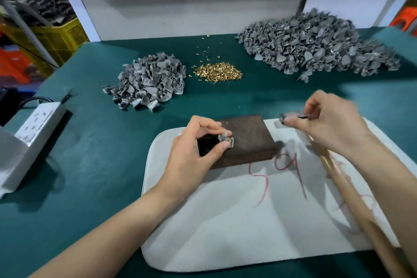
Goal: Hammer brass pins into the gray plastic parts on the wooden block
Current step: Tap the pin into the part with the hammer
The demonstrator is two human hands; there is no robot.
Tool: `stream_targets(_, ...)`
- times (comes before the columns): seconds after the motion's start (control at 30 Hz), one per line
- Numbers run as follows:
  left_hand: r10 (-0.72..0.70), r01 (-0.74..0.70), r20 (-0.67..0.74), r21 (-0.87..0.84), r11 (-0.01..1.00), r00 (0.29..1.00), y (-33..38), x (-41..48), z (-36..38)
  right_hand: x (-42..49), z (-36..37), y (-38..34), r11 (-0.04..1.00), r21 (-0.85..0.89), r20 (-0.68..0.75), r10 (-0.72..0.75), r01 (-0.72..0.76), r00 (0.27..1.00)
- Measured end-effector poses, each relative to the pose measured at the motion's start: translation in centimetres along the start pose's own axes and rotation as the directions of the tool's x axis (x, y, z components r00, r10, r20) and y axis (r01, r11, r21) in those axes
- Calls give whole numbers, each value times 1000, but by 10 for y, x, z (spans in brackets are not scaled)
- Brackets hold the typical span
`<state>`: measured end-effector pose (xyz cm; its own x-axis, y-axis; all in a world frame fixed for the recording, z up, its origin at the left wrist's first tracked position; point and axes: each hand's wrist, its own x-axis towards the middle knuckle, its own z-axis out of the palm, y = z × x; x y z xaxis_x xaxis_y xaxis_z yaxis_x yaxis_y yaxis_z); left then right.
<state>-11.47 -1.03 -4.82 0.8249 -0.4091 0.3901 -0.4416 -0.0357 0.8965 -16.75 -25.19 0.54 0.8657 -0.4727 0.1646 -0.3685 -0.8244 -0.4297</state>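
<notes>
Left hand (194, 149) pinches the gray part (225, 140) on the wooden block (250, 140) to steady it; right hand (334, 124) grips the hammer (292, 117) near its head, likely for control.

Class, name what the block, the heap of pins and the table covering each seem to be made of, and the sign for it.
Block: wood, probably; dark brown, matte, scuffed top. Heap of pins: likely brass; small, golden, glinting. Table covering: seems a felt-like cloth; teal, matte, softly dimpled.
</notes>
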Motion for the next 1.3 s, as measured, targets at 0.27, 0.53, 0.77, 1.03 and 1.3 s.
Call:
stream_targets(0.27, 52, -54, 14, 185, 981, 999, -2, 0, -2, -14, -12, 25, 942, 38, 361, 297, -332, 884)
stream_targets(0.53, 40, -43, 24, 148, 988, 999, -6, 2, -1, -19, -18, 13, 706, 675, 216, 88, -214, 972)
stream_targets(0.77, -23, 21, 13, 136, 991, 1000, -5, 5, -3, -24, -39, -42, 914, 172, 262, -402, 368, 877)
stream_targets(1.03, -76, 76, -7, 107, 991, 997, -3, 5, -2, -48, -42, -60, 869, 55, 133, -494, 491, 859)
stream_targets(1.3, -58, 57, 13, 110, 992, 998, -3, 4, -4, -46, -30, -57, 874, 55, 158, -485, 482, 860)
